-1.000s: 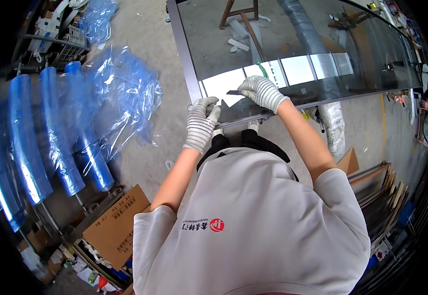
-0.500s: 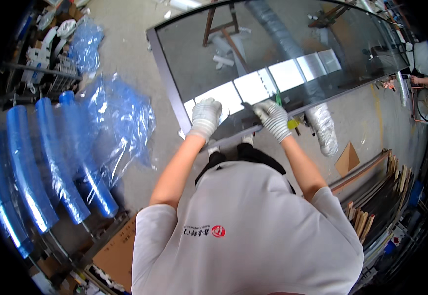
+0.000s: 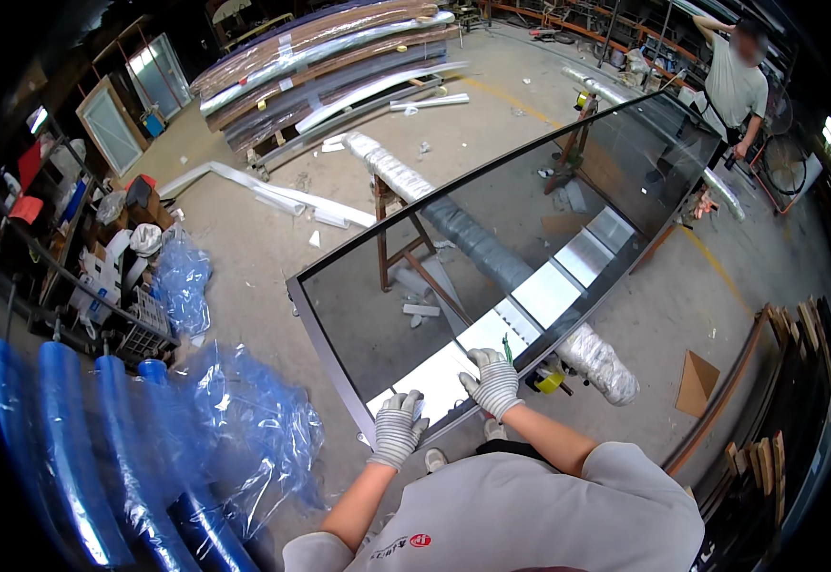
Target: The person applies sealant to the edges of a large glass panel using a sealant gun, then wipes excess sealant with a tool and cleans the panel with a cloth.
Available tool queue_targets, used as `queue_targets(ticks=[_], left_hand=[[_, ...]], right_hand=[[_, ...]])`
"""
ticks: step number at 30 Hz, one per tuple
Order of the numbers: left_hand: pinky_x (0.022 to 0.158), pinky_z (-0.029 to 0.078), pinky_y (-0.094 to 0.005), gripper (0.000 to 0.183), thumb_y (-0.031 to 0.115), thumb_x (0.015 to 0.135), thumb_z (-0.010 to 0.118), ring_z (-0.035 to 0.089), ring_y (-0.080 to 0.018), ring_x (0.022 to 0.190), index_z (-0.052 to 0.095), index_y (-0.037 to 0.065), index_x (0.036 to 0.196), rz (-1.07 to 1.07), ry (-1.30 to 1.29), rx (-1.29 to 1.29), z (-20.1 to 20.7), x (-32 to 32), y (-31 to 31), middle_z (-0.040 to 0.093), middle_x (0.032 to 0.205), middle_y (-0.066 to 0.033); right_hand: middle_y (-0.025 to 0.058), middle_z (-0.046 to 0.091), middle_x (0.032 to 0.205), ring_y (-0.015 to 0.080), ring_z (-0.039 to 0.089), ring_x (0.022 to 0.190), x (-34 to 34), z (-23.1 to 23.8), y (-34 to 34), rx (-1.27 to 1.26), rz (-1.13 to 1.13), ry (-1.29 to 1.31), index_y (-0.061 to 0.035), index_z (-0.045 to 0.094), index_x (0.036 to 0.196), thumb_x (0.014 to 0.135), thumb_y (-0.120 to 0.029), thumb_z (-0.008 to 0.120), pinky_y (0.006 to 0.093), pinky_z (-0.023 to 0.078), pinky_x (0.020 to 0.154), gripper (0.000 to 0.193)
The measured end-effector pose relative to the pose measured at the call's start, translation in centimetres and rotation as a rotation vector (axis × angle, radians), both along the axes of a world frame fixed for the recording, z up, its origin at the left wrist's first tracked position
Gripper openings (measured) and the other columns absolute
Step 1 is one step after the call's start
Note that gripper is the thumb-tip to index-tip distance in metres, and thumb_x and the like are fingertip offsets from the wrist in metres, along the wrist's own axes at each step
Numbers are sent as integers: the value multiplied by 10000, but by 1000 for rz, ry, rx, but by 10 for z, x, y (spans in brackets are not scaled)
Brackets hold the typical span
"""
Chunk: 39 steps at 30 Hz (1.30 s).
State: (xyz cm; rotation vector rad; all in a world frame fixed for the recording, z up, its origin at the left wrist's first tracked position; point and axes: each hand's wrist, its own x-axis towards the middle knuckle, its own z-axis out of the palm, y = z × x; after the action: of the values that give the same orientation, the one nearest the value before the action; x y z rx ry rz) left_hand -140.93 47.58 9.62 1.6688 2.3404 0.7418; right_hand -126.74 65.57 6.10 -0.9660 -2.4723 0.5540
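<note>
Head view: left hand [image 3: 396, 431] and right hand [image 3: 493, 383] lay on glass panel [image 3: 348, 319], wrapped bar [image 3: 391, 172] beneath presumably cushioning it; I couldn't tell any grasp.

White gloves [image 3: 497, 389] with grey stripes, dark-tinted glass panel [image 3: 530, 238], translucent blue film [image 3: 253, 419], light grey shirt [image 3: 530, 505]

Large rectangular glass panel [image 3: 515, 262], dark-framed, see-through, lying flat, set diagonally

The left hand [image 3: 397, 434] and right hand [image 3: 494, 386] hide their own palms; the lower edge cuts off the grey shirt [image 3: 530, 510] and blue film rolls [image 3: 76, 467] (a co-worker's head [image 3: 749, 44] is blurred).
</note>
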Motion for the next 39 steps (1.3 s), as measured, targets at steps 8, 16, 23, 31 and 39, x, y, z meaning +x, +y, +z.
queue_targets(ticks=[8,16,23,31,39], left_hand=[[750,487,-380,172,154,760,577,584,-230,861,655,170,912,-75,327,-314,-11,-8,27,608,885,-61],[733,509,-336,174,35,727,584,647,-226,778,685,123,837,-34,-103,-391,-21,-37,31,675,836,-97],[689,494,-289,160,-15,701,582,610,-147,726,661,56,821,-545,-714,-711,-31,-18,8,654,753,-40],[826,449,-417,292,155,711,668,552,-303,930,629,94,993,34,-26,48,14,13,-2,602,977,-91],[699,461,-423,96,163,723,643,556,-292,773,651,136,815,3,308,-59,-36,-10,21,591,792,-95]], right_hand=[[143,558,1036,311,558,917,1,3,-1,33,26,-16,-76,533,1097,765,-265,623,419,455,816,392],[125,557,1021,298,569,907,0,3,-6,59,55,13,-101,546,1064,771,-236,623,412,474,791,332],[117,564,994,293,558,909,12,-2,3,50,30,29,-98,545,1052,743,-233,644,421,450,812,352],[92,567,967,269,575,895,4,13,-5,-47,-4,-57,-110,582,1004,751,-234,620,409,481,783,284],[93,571,943,271,574,878,8,0,-4,15,35,-30,-118,589,999,753,-214,611,413,487,763,265]])
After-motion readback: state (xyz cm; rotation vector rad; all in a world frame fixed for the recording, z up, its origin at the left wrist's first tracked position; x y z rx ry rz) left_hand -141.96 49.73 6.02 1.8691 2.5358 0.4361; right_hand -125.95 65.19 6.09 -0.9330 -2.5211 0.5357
